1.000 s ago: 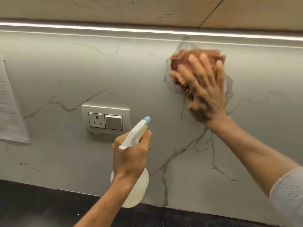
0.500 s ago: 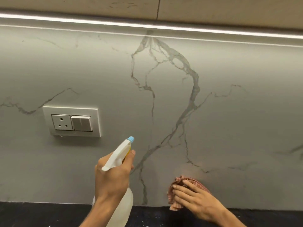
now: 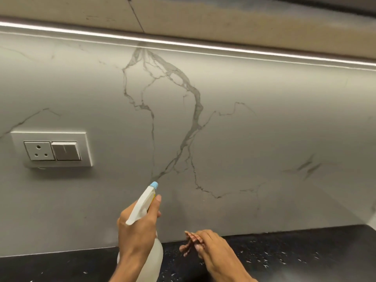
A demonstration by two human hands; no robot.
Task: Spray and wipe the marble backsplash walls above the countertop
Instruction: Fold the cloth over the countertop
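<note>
The grey marble backsplash with dark veins fills the view above a black speckled countertop. My left hand grips a white spray bottle with a blue nozzle tip pointed up at the wall; its translucent body shows below my wrist. My right hand holds a reddish checked cloth low over the countertop, just off the wall's bottom edge. Most of the cloth is hidden under my fingers.
A white socket and switch plate sits on the wall at the left. A lit LED strip runs along the top of the backsplash under beige cabinets. Droplets or specks dot the countertop at the right.
My right hand swept the cloth from high on the wall down to its base, then off the wall over the countertop. The left hand kept holding the bottle. The view shifted right.
</note>
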